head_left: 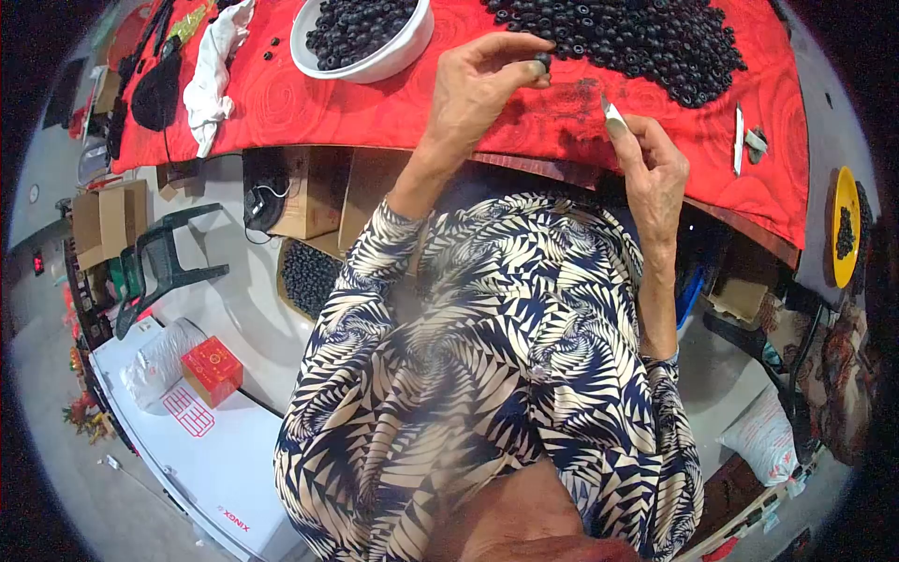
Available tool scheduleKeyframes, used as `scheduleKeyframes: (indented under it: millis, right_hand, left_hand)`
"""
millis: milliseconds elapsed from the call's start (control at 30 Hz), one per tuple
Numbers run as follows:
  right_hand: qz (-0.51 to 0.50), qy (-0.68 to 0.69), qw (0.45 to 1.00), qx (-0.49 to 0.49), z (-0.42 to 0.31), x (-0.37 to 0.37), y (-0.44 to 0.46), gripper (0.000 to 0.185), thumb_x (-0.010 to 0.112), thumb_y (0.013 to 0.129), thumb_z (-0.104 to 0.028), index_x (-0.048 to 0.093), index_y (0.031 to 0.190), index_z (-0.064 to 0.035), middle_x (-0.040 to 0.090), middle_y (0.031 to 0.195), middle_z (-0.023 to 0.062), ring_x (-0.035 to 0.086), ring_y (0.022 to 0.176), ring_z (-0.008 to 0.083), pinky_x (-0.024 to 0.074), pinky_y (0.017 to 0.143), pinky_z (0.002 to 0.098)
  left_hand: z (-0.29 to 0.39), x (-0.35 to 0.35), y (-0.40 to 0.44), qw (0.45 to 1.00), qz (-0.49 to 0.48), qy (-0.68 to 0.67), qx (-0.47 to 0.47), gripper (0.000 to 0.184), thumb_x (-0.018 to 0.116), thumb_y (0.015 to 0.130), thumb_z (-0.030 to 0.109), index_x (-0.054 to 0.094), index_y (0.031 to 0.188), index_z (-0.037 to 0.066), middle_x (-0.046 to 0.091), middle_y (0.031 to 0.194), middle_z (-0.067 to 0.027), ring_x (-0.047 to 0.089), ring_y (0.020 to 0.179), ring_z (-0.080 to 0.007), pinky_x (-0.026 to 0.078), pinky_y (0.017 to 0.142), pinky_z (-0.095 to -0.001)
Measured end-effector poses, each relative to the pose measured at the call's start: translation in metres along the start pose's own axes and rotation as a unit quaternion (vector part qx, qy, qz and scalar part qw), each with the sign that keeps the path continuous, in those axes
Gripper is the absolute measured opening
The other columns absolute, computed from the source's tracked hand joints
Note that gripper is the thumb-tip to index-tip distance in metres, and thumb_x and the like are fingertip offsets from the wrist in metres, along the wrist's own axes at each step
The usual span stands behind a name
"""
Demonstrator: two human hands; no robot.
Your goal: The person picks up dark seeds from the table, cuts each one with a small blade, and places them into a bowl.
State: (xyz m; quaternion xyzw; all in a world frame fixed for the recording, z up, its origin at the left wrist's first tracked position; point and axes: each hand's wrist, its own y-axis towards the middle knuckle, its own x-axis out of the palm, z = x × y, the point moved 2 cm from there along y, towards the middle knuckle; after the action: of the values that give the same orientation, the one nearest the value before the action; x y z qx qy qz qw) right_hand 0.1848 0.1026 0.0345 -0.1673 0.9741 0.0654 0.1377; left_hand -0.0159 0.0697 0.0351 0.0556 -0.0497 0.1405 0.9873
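Note:
My left hand (473, 94) is raised above the red cloth (253, 112), pinching one small black round piece (543, 62) between thumb and fingertips. To its right, my right hand (651, 164) is closed on a small knife, its pale pointed blade (608, 108) sticking up past the thumb. Most of the handle is hidden in the fingers. Beyond both hands lies a big heap of black round pieces (646, 42), many with a hole in the middle. A white bowl (412, 47) full of similar pieces stands beyond my left hand.
A thin white blade-like tool (738, 140) and a small grey item (756, 145) lie at the right. A crumpled white cloth (208, 89) is at the left. Off the table's right end is a yellow plate (844, 192) with black pieces. Cardboard boxes (314, 201) stand underneath.

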Motion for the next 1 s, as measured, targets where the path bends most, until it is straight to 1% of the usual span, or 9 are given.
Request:
scheduleKeyframes:
  millis: [67,167,367,467,567,667,767,867,1000]
  right_hand:
    - [-0.01,-0.007,1.0,0.002,-0.001,0.002,-0.001,0.02,0.065,0.084,-0.018,0.063,0.088,0.0021,0.058,0.067,-0.001,0.047,0.061,0.004,0.0369,0.053,0.0215]
    - [-0.029,-0.015,0.999,0.021,-0.005,0.004,-0.002,0.02,0.065,0.084,-0.017,0.063,0.088,0.0025,0.059,0.068,-0.0004,0.049,0.062,0.0043,0.0383,0.054,0.0214]
    - [-0.05,-0.008,0.998,0.029,-0.011,0.012,-0.006,0.019,0.065,0.084,-0.015,0.063,0.089,0.0026,0.059,0.069,0.0003,0.05,0.062,0.0049,0.0393,0.054,0.0215]
    - [-0.055,0.002,0.998,0.019,-0.012,0.016,-0.008,0.018,0.065,0.083,-0.015,0.063,0.089,0.0025,0.06,0.069,0.0008,0.05,0.063,0.0052,0.04,0.055,0.0218]
    - [-0.066,-0.002,0.998,0.004,-0.012,0.019,-0.009,0.018,0.066,0.083,-0.014,0.063,0.09,0.0022,0.06,0.069,0.0013,0.051,0.063,0.0059,0.0411,0.055,0.0221]
    - [-0.079,-0.008,0.997,-0.007,-0.021,0.02,-0.008,0.018,0.066,0.082,-0.014,0.063,0.09,0.0021,0.06,0.069,0.0016,0.052,0.062,0.0065,0.0416,0.055,0.0221]
    - [-0.076,-0.012,0.996,-0.036,-0.033,0.022,-0.009,0.02,0.067,0.082,-0.015,0.063,0.09,0.0021,0.06,0.068,0.0021,0.052,0.061,0.0067,0.0418,0.053,0.0223]
    - [-0.072,-0.036,0.996,-0.049,-0.038,0.023,-0.009,0.02,0.067,0.081,-0.015,0.063,0.09,0.002,0.06,0.068,0.0028,0.053,0.061,0.007,0.0422,0.053,0.023]
    - [-0.074,-0.043,0.995,-0.056,-0.036,0.025,-0.009,0.02,0.068,0.08,-0.016,0.063,0.089,0.0012,0.061,0.068,0.0043,0.054,0.06,0.0081,0.0432,0.053,0.024]
  left_hand:
    - [-0.001,-0.004,-0.009,0.997,0.008,-0.065,-0.027,0.024,0.06,0.082,0.003,0.06,0.105,-0.005,0.064,0.09,-0.0101,0.063,0.08,-0.0142,0.051,0.077,-0.0256]
    - [-0.001,-0.007,-0.017,0.989,0.02,-0.143,-0.035,0.022,0.06,0.083,0.003,0.061,0.104,-0.005,0.064,0.092,-0.011,0.063,0.08,-0.0149,0.051,0.077,-0.0258]
    - [-0.007,-0.01,-0.026,0.983,0.0,-0.178,-0.042,0.021,0.06,0.084,0.003,0.06,0.104,-0.005,0.064,0.093,-0.0124,0.064,0.08,-0.0169,0.052,0.077,-0.0265]
    - [-0.006,-0.008,-0.032,0.976,0.026,-0.207,-0.061,0.02,0.059,0.084,0.003,0.061,0.102,-0.005,0.064,0.093,-0.0119,0.064,0.08,-0.0177,0.052,0.075,-0.0263]
    - [-0.008,-0.008,-0.035,0.98,0.036,-0.19,-0.053,0.019,0.059,0.084,0.002,0.062,0.102,-0.005,0.064,0.094,-0.0127,0.064,0.079,-0.0187,0.052,0.074,-0.0268]
    - [-0.012,-0.008,-0.037,0.986,0.027,-0.16,0.034,0.019,0.059,0.084,0.001,0.063,0.102,-0.005,0.065,0.093,-0.014,0.064,0.08,-0.0191,0.052,0.076,-0.028]
    - [-0.015,-0.009,-0.04,0.981,0.027,-0.186,0.055,0.022,0.059,0.084,0.0,0.061,0.105,-0.005,0.065,0.092,-0.0149,0.064,0.08,-0.0192,0.052,0.077,-0.0284]
    - [-0.013,-0.006,-0.044,0.975,0.037,-0.218,0.0,0.022,0.058,0.083,-0.001,0.06,0.105,-0.005,0.065,0.091,-0.0147,0.064,0.08,-0.0189,0.052,0.076,-0.0283]
    - [-0.019,-0.007,-0.048,0.973,0.043,-0.229,-0.006,0.022,0.057,0.084,-0.002,0.058,0.105,-0.004,0.064,0.092,-0.0152,0.065,0.081,-0.0198,0.053,0.076,-0.0277]
